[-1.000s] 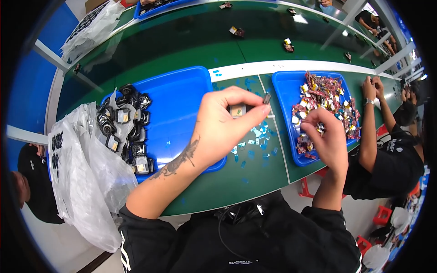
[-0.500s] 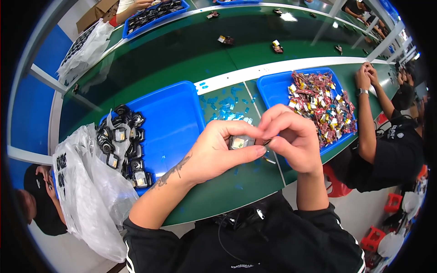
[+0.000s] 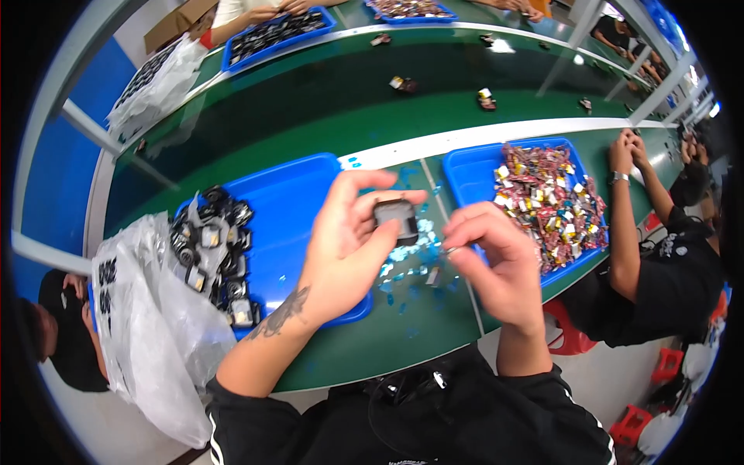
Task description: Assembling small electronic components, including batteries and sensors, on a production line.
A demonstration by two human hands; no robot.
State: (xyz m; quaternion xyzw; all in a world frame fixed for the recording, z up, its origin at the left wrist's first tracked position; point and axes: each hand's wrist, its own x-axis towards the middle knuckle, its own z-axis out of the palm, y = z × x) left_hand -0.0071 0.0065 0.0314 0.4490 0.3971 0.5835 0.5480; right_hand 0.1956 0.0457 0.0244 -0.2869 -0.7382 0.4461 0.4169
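Fingers and thumb of my left hand [image 3: 338,248] grip a small black square plastic case [image 3: 395,217], held up above the green bench. To its right, apart from it, my right hand [image 3: 502,267] has thumb and fingertips pinched together; what lies between them, if anything, is too small to name. Beneath the hands, small blue film pieces [image 3: 399,271] are scattered on the bench. Left of my left hand is a blue tray [image 3: 291,225] with several black cases [image 3: 213,236] at its left side. Beyond my right hand stands another blue tray [image 3: 467,174], heaped with small reddish parts bearing white and yellow pieces [image 3: 546,198].
A clear plastic bag [image 3: 151,333] drapes over the left tray's side. Past a white rail [image 3: 387,151], a green conveyor belt [image 3: 310,105] carries several small assemblies. A co-worker [image 3: 651,263] sits close on the right; others sit across the belt and at far left.
My hands have moved apart. The left has turned the case, so its dark face shows instead of the side with a pale square. The view has shifted slightly.
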